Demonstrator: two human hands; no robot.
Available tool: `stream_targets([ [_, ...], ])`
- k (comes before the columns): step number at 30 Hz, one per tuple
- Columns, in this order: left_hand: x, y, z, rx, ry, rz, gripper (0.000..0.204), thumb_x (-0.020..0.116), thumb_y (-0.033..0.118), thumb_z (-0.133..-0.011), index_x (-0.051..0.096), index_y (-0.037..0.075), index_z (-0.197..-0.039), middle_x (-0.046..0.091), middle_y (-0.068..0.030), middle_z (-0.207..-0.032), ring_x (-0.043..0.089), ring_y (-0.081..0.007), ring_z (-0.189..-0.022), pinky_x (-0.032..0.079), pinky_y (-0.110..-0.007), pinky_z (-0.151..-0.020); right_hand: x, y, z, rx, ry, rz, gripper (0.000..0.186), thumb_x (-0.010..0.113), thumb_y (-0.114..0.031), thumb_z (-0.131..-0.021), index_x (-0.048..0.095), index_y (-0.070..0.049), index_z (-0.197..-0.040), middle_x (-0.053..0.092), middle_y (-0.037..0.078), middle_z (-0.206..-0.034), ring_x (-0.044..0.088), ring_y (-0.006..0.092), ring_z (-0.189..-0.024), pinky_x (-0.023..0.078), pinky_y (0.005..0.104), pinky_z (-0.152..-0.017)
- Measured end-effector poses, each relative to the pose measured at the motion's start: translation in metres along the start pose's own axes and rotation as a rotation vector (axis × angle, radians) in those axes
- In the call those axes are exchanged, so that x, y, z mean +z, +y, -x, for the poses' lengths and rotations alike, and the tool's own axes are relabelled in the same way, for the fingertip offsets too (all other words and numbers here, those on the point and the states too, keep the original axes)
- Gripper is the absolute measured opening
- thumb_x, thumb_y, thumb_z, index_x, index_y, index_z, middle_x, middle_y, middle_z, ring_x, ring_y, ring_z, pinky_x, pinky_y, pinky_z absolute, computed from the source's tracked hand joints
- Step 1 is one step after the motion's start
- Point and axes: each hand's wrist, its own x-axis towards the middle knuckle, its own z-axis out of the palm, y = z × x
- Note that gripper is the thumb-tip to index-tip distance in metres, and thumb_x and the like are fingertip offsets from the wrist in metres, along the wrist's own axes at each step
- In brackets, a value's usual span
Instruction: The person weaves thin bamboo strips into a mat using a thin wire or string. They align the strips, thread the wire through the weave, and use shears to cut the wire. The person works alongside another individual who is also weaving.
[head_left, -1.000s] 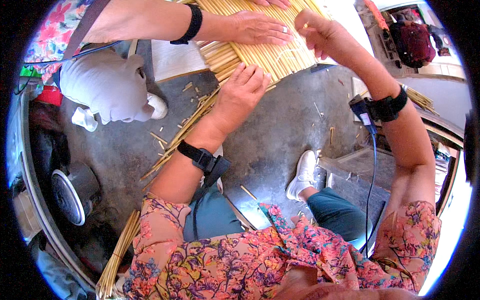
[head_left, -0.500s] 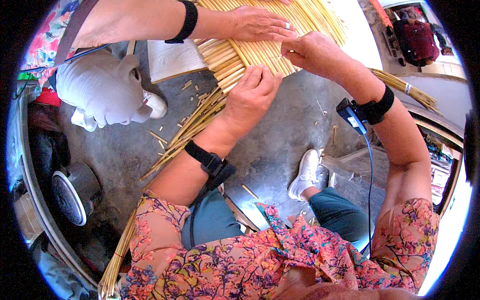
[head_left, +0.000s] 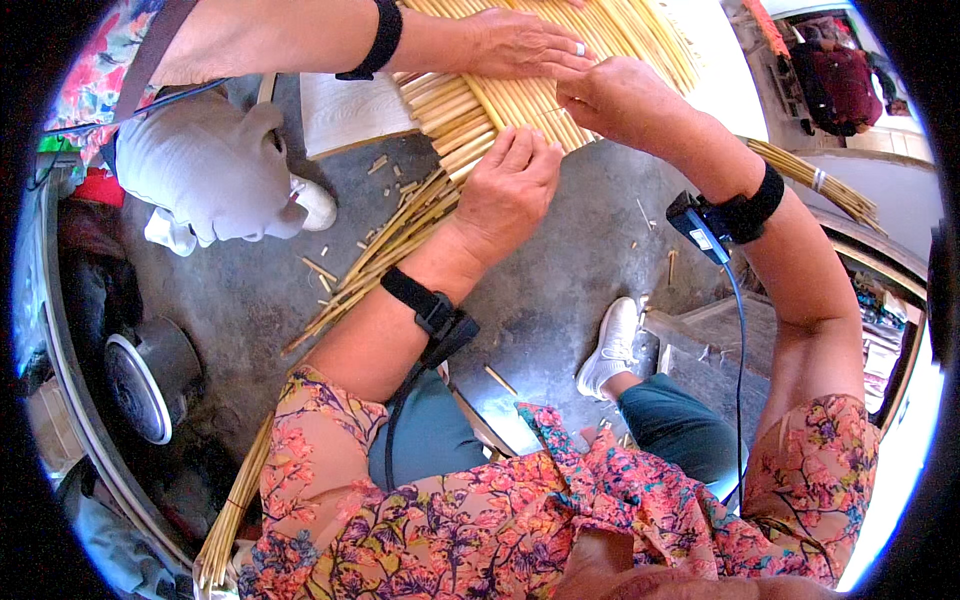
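Note:
A mat of yellow straw-like stalks [head_left: 460,110] lies side by side on a white table at the top. My left hand [head_left: 508,185] is at the mat's near edge, its fingers pressed together by the stalk ends; what they pinch is hidden. Just right of it, my right hand [head_left: 620,100] is closed in a pinch over the stalks. A faint thin thread [head_left: 552,110] seems to run from its fingertips across them. Beside my right fingers, a co-worker's hand [head_left: 525,45] with a ring rests flat on the mat, holding nothing visible.
Loose stalks [head_left: 385,245] lean under my left forearm, and cut bits litter the grey floor [head_left: 270,290]. A tied bundle [head_left: 815,180] lies at right, another bundle [head_left: 235,500] at lower left. A metal pot [head_left: 150,380] stands left. A blue cable [head_left: 740,350] hangs from my right wrist.
The view has shifted slightly. Both my hands stay in nearly the same places, with my right fingers a little closer to the left hand. The co-worker's hand still rests on the mat.

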Motion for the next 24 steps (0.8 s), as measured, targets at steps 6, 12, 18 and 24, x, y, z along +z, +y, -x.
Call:
stream_targets([
  [6,0.001,-0.001,0.002,0.004,-0.007,-0.002,0.03,0.057,0.011,-0.071,0.061,0.002,-0.099,0.056,-0.0097,-0.096,0.055,-0.0253,-0.097,0.047,-0.035,-0.088,0.004,0.002,0.0,-0.031,0.019,-0.013,0.017,0.055,-0.017,-0.081,0.049,-0.008,-0.095,0.06,0.014,-0.073,0.06,0.0331,-0.064,0.047,0.043,-0.056],
  [12,0.0,-0.001,-0.001,-0.003,0.026,0.017,0.025,0.057,0.01,-0.07,0.059,0.002,-0.094,0.055,-0.0087,-0.091,0.055,-0.0242,-0.092,0.047,-0.034,-0.083,-0.004,-0.004,-0.002,0.007,0.032,0.011,0.013,0.056,-0.017,-0.08,0.054,-0.007,-0.086,0.059,0.015,-0.066,0.061,0.0322,-0.063,0.047,0.0426,-0.056],
  [18,0.002,-0.002,0.0,0.014,0.046,-0.005,0.025,0.057,0.01,-0.069,0.058,0.003,-0.093,0.054,-0.0084,-0.089,0.055,-0.0236,-0.09,0.048,-0.032,-0.081,-0.011,-0.007,-0.005,-0.004,0.019,-0.016,0.013,0.056,-0.017,-0.079,0.057,-0.005,-0.074,0.058,0.016,-0.063,0.06,0.0325,-0.061,0.048,0.0425,-0.057],
  [24,0.005,-0.003,0.001,0.026,0.063,0.007,0.024,0.057,0.01,-0.069,0.059,0.003,-0.091,0.054,-0.0082,-0.088,0.055,-0.0234,-0.088,0.048,-0.033,-0.079,-0.013,-0.007,-0.005,-0.05,0.016,-0.014,0.01,0.056,-0.014,-0.077,0.057,-0.005,-0.073,0.058,0.016,-0.061,0.06,0.0331,-0.06,0.047,0.0426,-0.056],
])
